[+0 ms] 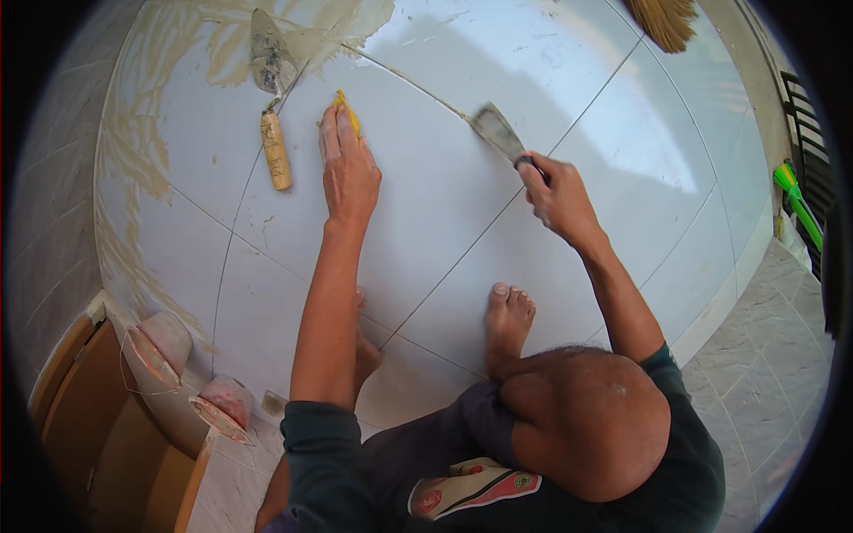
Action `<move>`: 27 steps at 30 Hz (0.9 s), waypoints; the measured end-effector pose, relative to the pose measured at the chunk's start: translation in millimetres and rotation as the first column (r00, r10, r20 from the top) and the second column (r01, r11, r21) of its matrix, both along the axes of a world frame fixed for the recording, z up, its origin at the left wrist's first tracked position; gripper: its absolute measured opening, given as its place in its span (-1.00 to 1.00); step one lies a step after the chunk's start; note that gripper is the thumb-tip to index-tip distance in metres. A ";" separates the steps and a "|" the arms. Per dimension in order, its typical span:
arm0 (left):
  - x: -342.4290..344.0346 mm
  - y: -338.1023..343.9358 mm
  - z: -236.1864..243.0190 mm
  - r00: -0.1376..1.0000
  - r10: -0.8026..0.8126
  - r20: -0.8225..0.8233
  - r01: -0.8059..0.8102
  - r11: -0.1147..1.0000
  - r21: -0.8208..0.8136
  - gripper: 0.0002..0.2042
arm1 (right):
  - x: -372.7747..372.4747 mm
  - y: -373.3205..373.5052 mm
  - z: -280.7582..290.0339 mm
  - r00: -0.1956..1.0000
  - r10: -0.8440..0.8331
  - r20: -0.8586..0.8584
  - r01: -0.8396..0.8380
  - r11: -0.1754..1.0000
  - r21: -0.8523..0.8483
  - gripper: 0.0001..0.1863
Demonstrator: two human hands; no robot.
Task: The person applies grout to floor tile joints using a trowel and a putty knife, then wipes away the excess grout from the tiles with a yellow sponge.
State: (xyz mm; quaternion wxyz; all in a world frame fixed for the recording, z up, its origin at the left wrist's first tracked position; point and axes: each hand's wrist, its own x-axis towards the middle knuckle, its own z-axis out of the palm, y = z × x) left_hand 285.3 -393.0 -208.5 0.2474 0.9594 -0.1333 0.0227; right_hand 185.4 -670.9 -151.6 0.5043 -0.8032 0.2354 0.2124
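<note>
Working room: open white tile (418, 200) between my two hands, broom (666, 25) near the far right edge, trowel (276, 151) lying just left of my left hand (349, 182), buckets (168, 340) at lower left. Right hand (562, 200) is wrapped round the scraper (499, 133) — broad tip at a tile joint (409, 80), contact unclear. Left fingers sit together over a yellow piece (353, 116) — can't tell if pinched or just pressed. Scraper: dark handle, grey flared blade, slightly blurred. Yellow piece pokes past my fingertips; tan smears (142, 98) streak the upper-left tiles
</note>
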 end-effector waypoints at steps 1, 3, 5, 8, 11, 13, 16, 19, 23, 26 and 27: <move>3.2 -0.5 -5.7 0.995 -0.069 0.067 0.066 0.997 0.047 -0.43 | 13.3 3.4 0.4 1.000 -0.008 -0.007 0.008 1.000 -0.004 -0.68; 10.7 -6.2 -10.1 0.996 -0.073 0.046 0.072 0.997 0.016 -0.44 | 30.7 12.8 1.7 0.996 0.077 0.054 -0.072 0.993 -0.089 -0.69; 14.5 3.3 -9.4 0.997 -0.053 0.056 0.052 0.999 0.017 -0.44 | 22.6 18.6 -3.1 0.986 0.136 0.101 -0.125 0.986 -0.109 -0.70; 21.6 -6.8 -5.9 1.000 -0.015 -0.014 0.014 0.997 -0.073 -0.48 | -14.4 -0.3 3.9 0.998 -0.016 0.055 0.022 0.995 -0.101 -0.69; 23.6 -11.1 -13.2 0.995 -0.079 0.056 0.086 0.988 -0.129 -0.52 | 56.7 20.9 -5.7 0.988 0.151 0.034 -0.147 0.985 -0.094 -0.70; 24.7 -15.3 -13.1 0.994 -0.103 0.039 0.107 0.983 -0.146 -0.54 | 36.8 8.1 4.8 0.995 0.104 -0.011 -0.104 0.994 -0.032 -0.68; 28.7 -2.5 -8.5 0.990 -0.142 0.002 0.142 0.986 -0.085 -0.52 | 15.3 -2.3 31.1 0.965 -0.076 -0.253 0.110 0.986 0.127 -0.68; 38.9 -15.6 -15.0 0.980 -0.183 0.080 0.192 0.973 -0.130 -0.55 | 38.4 1.2 9.5 0.988 0.061 -0.145 -0.048 0.995 0.090 -0.66; 45.4 -50.7 -23.9 0.978 -0.189 0.090 0.202 0.966 -0.162 -0.57 | 63.1 -9.9 10.7 0.993 0.084 -0.086 -0.075 0.991 0.107 -0.64; 20.2 -77.9 -30.7 0.963 -0.194 0.186 0.225 0.960 -0.166 -0.58 | 24.5 -46.6 29.5 0.985 -0.148 -0.093 0.155 0.985 0.071 -0.63; -7.5 -98.4 -34.5 0.947 -0.266 0.180 0.297 0.939 -0.175 -0.57 | 15.8 -49.3 39.4 0.984 -0.146 -0.099 0.153 0.986 0.067 -0.63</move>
